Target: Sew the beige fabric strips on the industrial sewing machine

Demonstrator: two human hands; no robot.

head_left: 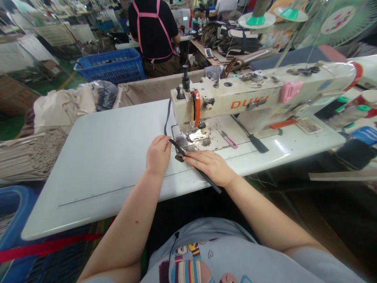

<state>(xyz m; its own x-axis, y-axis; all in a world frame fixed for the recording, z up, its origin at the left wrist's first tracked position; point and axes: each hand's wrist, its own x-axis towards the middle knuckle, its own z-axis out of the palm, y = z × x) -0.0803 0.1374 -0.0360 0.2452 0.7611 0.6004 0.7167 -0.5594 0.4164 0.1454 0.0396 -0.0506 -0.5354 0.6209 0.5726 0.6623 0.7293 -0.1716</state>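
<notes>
A narrow black strap [209,181] runs across the front of the sewing machine [218,98], its near end hanging past the table edge. My left hand [159,154] pinches the strap just left of the needle area. With fingers closed and laid along it, my right hand [210,165] holds the strap farther down. Behind my left hand the strap rises past the left side of the machine head. The metal needle plate [198,135] lies just beyond my fingers. Thread snips with pink handles [229,140] rest on the bed, near a dark-handled tool [259,144].
A white table [97,157] with a printed ruler line spreads to the left. Folded beige fabric [29,151] and a blue tub [14,200] stand beside it. Behind are a blue crate [110,65] and a person in a pink-strapped apron [154,31]. Thread cones [338,104] stand right.
</notes>
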